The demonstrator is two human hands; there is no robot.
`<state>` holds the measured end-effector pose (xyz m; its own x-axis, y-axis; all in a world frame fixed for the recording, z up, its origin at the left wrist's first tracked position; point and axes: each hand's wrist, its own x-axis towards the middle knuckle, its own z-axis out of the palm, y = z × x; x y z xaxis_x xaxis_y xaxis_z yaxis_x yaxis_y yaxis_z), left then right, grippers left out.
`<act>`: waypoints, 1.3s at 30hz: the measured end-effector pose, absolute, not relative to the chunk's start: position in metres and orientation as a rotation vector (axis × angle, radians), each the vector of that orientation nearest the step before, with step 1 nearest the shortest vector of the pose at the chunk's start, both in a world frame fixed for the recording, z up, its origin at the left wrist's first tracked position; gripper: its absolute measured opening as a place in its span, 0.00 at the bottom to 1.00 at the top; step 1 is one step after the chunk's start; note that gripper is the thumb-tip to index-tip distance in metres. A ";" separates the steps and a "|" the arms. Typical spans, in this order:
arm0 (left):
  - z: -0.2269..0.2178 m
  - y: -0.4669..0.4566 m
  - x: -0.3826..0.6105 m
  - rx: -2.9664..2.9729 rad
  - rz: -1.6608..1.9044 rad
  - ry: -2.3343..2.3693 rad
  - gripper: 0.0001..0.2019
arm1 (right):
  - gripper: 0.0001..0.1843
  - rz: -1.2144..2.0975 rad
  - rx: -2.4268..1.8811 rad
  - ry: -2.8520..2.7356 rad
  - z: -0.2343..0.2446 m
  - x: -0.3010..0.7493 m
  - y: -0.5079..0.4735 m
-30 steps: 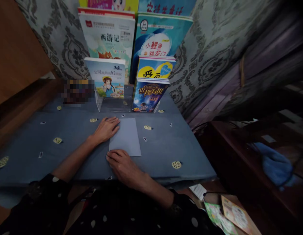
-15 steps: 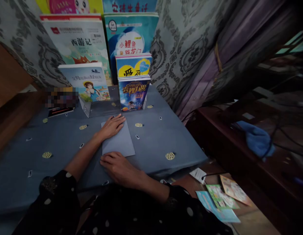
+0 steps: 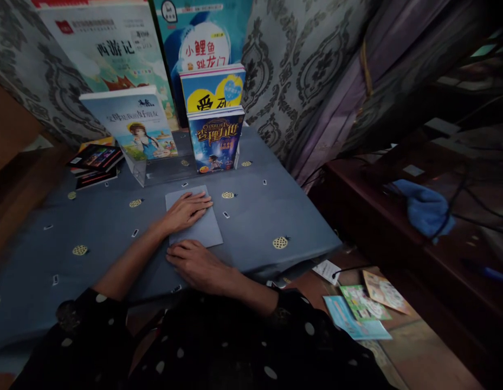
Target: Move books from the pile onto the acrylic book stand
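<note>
A: Item and location?
B: Pale blue-grey rectangular paper sheet (image 3: 206, 230), flat on the grey-blue tablecloth printed with yellow pineapples (image 3: 251, 233), just in front of the clear plastic book stand (image 3: 140, 172).
A: Hands?
B: Left hand (image 3: 188, 210) laid flat over the sheet's far part, fingers extended, slightly spread, gripping nothing. Right hand (image 3: 198, 265) loosely curled over the near edge by the left corner. Thumb hidden, can't tell if it pinches.
A: Handling?
B: My guess: very light, bendy, creases easily, could skid on the cloth. Single or folded, can't tell.
A: Where to grab?
B: Right edge or near right corner, both uncovered. Palm pressure should steady the rest.
A: Writing on it?
B: None visible. Plenty on the books in the stand, though. White-and-pale-green paperback (image 3: 129, 70): 西游记. Tall teal-and-blue book (image 3: 211, 51): 小鲤鱼跳龙门. Pale blue book with a seaside cover (image 3: 131, 127): 父母是我的好朋友. Glossy dark blue book (image 3: 217, 146): 查理九世, "CHARLIE" above it. Yellow-and-blue book (image 3: 213, 92): 爱 reads clearly, the rest is partly covered.
A: Anything else?
B: Stack of black-covered books (image 3: 97, 158), left of the stand: barcode-like white label, too small to read. Colourful paper leaflets (image 3: 363, 303), lower right: text illegible.
</note>
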<state>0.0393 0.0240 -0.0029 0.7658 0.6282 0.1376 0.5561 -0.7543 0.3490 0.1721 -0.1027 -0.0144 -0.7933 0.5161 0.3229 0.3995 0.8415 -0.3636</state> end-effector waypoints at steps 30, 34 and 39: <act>0.015 -0.022 0.050 2.400 0.055 0.474 0.15 | 0.18 0.538 -0.797 -2.512 -0.017 0.181 -0.122; 0.015 -0.011 0.045 2.470 0.050 0.523 0.21 | 0.17 0.532 -0.823 -2.511 -0.015 0.190 -0.128; 0.026 0.020 0.041 2.614 -0.020 0.589 0.21 | 0.18 0.563 -0.926 -2.459 -0.015 0.205 -0.137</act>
